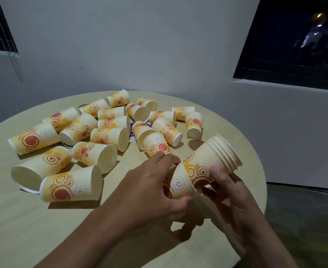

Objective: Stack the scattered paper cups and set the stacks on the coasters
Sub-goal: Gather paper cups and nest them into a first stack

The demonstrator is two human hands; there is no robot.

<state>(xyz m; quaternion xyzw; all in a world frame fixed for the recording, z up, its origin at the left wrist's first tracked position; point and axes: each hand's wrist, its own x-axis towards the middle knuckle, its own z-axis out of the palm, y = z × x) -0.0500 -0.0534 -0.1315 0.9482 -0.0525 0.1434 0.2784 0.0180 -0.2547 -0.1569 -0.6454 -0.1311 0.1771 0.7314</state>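
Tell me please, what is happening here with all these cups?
A person is stacking paper cups at a round table. The right hand holds a tilted stack of nested cups, and the left hand is fitting one more cup over its bottom end. Many loose cups lie on their sides on the table. A brown coaster and a purple coaster show between them; no stack stands on either.

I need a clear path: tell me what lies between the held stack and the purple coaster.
In the head view, cups lying on their sides fill the stretch between the stack in the right hand and the purple coaster.
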